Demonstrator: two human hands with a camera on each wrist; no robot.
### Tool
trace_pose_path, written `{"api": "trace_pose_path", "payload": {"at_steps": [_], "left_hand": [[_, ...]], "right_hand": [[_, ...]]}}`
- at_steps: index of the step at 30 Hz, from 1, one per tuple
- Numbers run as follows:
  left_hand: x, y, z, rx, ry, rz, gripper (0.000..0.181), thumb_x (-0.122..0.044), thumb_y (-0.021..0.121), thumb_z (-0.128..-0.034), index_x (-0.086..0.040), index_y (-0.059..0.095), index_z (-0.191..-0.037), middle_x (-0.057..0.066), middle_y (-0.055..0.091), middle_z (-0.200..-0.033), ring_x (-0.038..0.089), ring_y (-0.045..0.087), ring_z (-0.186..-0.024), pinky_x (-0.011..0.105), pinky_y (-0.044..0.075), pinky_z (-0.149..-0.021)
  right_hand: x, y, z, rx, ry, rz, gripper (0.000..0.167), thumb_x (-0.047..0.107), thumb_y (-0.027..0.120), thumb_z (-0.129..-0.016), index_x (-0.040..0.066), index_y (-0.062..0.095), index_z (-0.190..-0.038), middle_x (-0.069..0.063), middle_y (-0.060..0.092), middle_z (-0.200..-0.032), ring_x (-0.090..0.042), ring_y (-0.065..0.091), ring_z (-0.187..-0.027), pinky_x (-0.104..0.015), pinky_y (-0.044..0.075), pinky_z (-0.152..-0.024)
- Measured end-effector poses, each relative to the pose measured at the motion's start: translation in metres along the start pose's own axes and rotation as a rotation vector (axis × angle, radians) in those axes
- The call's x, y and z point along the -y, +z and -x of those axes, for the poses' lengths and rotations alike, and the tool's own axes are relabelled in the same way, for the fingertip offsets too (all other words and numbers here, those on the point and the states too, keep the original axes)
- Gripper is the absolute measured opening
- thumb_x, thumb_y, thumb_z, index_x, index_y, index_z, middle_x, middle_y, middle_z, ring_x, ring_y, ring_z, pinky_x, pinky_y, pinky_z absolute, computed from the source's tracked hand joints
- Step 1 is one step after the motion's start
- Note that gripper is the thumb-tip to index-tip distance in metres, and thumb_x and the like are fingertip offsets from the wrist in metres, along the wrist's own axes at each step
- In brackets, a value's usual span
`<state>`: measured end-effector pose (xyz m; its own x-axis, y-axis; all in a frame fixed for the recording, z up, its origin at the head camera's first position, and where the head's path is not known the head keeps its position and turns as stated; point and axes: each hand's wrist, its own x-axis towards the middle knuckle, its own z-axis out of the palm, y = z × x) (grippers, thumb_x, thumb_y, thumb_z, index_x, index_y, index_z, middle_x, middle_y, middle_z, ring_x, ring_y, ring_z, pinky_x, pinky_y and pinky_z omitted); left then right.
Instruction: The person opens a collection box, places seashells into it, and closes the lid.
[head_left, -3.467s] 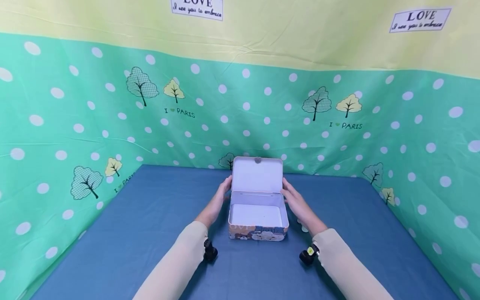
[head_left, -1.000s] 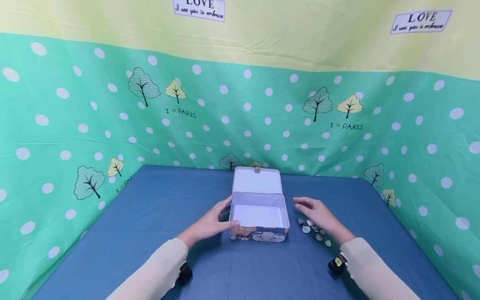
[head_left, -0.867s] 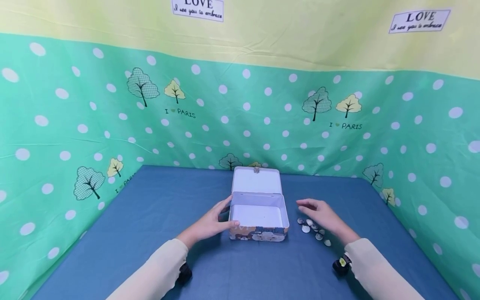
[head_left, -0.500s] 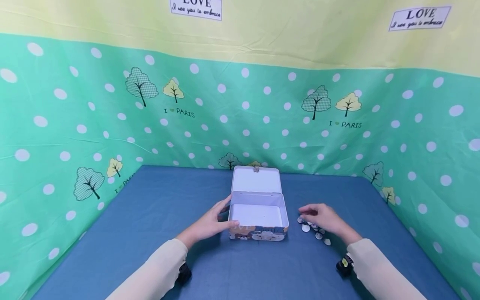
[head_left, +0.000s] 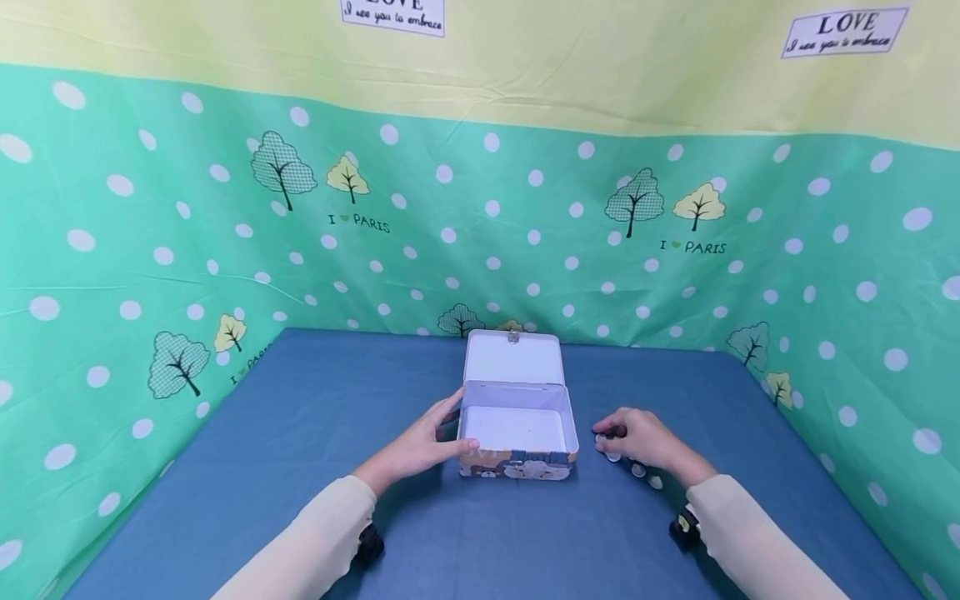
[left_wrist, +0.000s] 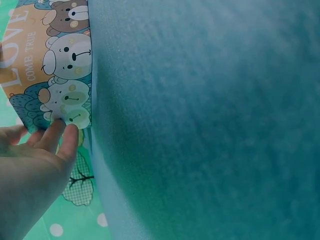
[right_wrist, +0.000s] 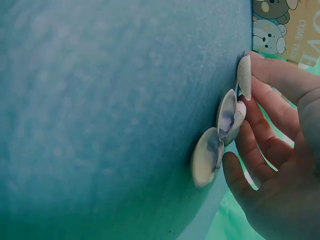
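A tin box point(head_left: 518, 431) with bear prints stands with its hinged lid point(head_left: 513, 358) raised, its pale inside bare. My left hand point(head_left: 420, 442) holds the box's left side, thumb at the front corner and fingers along the side wall; in the left wrist view the fingertips point(left_wrist: 71, 135) touch the printed wall. Right of the box, my right hand point(head_left: 648, 437) is over several seashells point(head_left: 637, 470). In the right wrist view its thumb and index finger are at one shell point(right_wrist: 244, 77), bent fingers behind other shells point(right_wrist: 205, 157); whether they pinch one is unclear.
A blue cloth point(head_left: 345, 375) covers the table. Behind and at both sides hangs a green and yellow curtain point(head_left: 420, 233) with dots and trees. A small black camera point(head_left: 684, 529) is strapped to the right wrist, another to the left point(head_left: 369, 546).
My right hand has left the box's right side, moved right and lowered onto the seashells. My left hand has slid forward to the front left corner. The lid leans further back.
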<state>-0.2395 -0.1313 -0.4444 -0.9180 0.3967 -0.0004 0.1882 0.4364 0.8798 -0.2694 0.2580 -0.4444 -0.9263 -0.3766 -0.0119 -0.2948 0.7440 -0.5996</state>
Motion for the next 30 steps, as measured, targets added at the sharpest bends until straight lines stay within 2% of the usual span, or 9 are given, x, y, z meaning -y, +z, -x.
{"api": "trace_pose_path", "payload": {"at_steps": [13,23,30], "left_hand": [[0.004,0.0,-0.002,0.002,0.002,0.008,0.093,-0.043,0.075,-0.0906,-0.026,0.018,-0.162,0.014,0.02,-0.163,0.037,0.031,-0.144,0.056,0.033,-0.112],[0.005,-0.001,-0.002,-0.001,-0.008,-0.008,0.094,-0.047,0.074,-0.0898,-0.03,0.017,-0.162,0.012,0.02,-0.163,0.036,0.03,-0.145,0.057,0.033,-0.112],[0.004,0.001,-0.002,-0.001,-0.016,0.004,0.092,-0.043,0.074,-0.0908,-0.029,0.018,-0.162,0.012,0.02,-0.164,0.036,0.029,-0.145,0.057,0.032,-0.112]], "right_hand": [[0.0,-0.001,-0.002,-0.03,0.021,-0.013,0.02,0.014,0.076,-0.091,0.007,0.077,-0.11,-0.001,0.066,-0.099,-0.016,0.062,-0.088,-0.036,0.054,-0.075],[0.021,-0.016,-0.007,-0.108,-0.06,0.004,0.023,0.014,0.075,-0.092,0.005,0.076,-0.112,-0.002,0.065,-0.101,-0.016,0.057,-0.085,-0.033,0.051,-0.07],[0.039,-0.02,-0.011,-0.137,-0.116,0.007,0.023,0.015,0.076,-0.091,0.008,0.077,-0.113,-0.001,0.066,-0.101,-0.018,0.057,-0.088,-0.035,0.051,-0.076]]}}
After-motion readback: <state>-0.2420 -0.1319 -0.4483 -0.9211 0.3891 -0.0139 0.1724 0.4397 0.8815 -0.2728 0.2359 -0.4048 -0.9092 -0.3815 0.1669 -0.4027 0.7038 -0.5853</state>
